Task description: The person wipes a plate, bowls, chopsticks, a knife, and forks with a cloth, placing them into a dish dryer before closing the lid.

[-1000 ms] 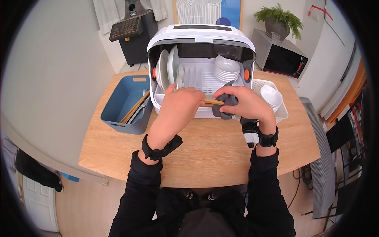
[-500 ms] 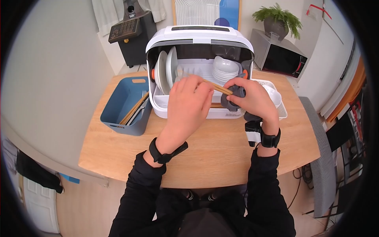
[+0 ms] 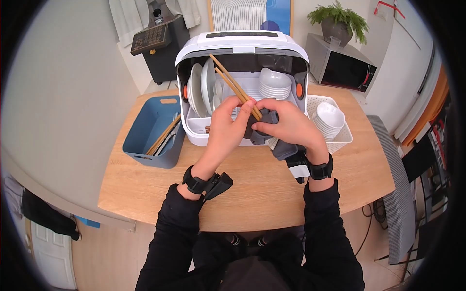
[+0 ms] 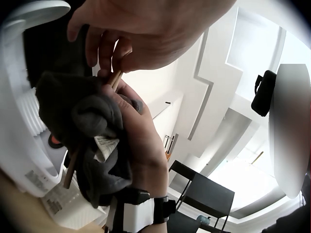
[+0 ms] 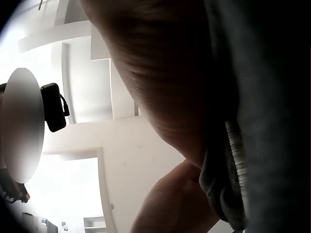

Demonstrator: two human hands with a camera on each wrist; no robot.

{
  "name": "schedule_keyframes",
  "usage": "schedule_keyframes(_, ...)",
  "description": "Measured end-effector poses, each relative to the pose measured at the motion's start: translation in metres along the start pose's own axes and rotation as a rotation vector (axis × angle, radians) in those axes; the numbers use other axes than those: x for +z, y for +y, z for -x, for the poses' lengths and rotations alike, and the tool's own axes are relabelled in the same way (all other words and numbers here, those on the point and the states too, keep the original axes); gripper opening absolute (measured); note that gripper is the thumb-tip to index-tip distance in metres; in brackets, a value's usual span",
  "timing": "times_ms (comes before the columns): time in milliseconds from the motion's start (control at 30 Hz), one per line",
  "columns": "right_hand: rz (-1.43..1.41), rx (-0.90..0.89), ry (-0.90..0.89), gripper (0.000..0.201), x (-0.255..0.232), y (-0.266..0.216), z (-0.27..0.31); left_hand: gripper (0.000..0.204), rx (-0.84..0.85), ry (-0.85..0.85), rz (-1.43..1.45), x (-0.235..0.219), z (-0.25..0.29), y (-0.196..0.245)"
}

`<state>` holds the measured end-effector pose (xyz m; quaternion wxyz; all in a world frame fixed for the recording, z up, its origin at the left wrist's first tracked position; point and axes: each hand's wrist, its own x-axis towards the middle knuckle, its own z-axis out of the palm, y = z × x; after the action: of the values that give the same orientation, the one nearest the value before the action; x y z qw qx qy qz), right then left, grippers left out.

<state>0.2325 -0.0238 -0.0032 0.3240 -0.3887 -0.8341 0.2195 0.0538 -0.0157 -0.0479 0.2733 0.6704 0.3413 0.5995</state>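
A pair of wooden chopsticks [image 3: 232, 83] slants up and to the left in front of the open white dish cabinet [image 3: 242, 42]. My left hand [image 3: 224, 128] pinches them low down, near their lower ends. In my right hand [image 3: 293, 125] is a dark grey cloth [image 3: 284, 151], its fingers and thumb gripping the cloth around the lower ends of the chopsticks. The left wrist view shows the bunched cloth [image 4: 90, 116] with a pale label, and a stick end [image 4: 71, 170] poking out below. Cloth and palm fill most of the right wrist view.
White plates [image 3: 196, 89] stand at the cabinet's left; stacked bowls [image 3: 275, 85] sit at its right. A blue bin [image 3: 133, 133] with chopsticks and cutlery is to the left. To the right, a white basket [image 3: 345, 138] holds more bowls [image 3: 330, 119]. Behind it is a microwave [image 3: 349, 68].
The chopsticks have swung from nearly level to slanting upward, their long part now above the left hand. Both hands have come closer together, the right one shifting left with the cloth.
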Motion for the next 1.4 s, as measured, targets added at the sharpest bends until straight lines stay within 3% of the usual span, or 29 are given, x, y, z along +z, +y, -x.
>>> schedule_keyframes(200,0.159,0.052,-0.112,0.036,-0.014,0.01,0.005,0.022,-0.03,0.008,0.2,0.002,-0.001,0.009)
schedule_keyframes(333,0.319,0.106,0.007,0.033,-0.025,0.034,0.014,0.016,0.075,0.086,0.092,-0.005,-0.003,0.017)
schedule_keyframes(433,0.4,0.214,0.065,0.033,-0.033,0.034,0.018,0.013,0.167,-0.01,-0.458,-0.016,-0.003,0.022)
schedule_keyframes(533,0.403,0.255,0.099,0.033,-0.034,0.031,0.019,0.013,0.264,0.002,-0.802,-0.012,-0.005,0.004)
schedule_keyframes(633,0.421,0.283,0.105,0.034,-0.032,0.029,0.019,0.016,0.38,0.049,-0.994,-0.002,0.001,-0.007)
schedule_keyframes(733,0.491,0.341,0.141,0.033,-0.031,0.03,0.017,0.022,0.385,0.014,-1.149,0.005,0.006,-0.02)
schedule_keyframes(833,0.443,0.244,0.325,0.029,-0.035,0.04,0.02,0.026,0.387,-0.028,-1.12,0.009,0.008,-0.034)
schedule_keyframes(1000,0.473,0.254,0.489,0.03,-0.049,0.044,0.025,0.022,0.355,-0.215,-1.227,0.014,0.017,-0.045)
schedule_keyframes(1133,0.41,0.278,0.497,0.03,-0.059,0.043,0.032,0.017,0.426,-0.323,-1.28,0.022,0.016,-0.055)
schedule_keyframes(1400,0.332,0.228,0.476,0.031,-0.055,0.039,0.029,0.01,0.344,-0.52,-1.122,0.035,-0.005,-0.07)
